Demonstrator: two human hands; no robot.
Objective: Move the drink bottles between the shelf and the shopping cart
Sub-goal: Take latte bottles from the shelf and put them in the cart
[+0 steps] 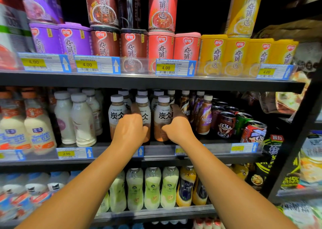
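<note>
Two hands reach into the middle shelf [156, 156] at once. From the head camera, the left hand [130, 130] wraps a latte bottle [145, 117] in the front row, its fingers [135, 108] curled round the bottle's far side and the thumb low on the near side. The right hand [176, 128] grips the neighbouring latte bottle [163, 118] the same way, fingers hooked behind it, thumb across its lower front. Both bottles stand upright on the shelf, long axis vertical, white caps up, labels facing out. A third latte bottle [117, 113] stands just left of the left fingers, untouched. Just right of the right fingers stand brown Nescafe bottles [205, 115], then cartoon cans [225, 125].
</note>
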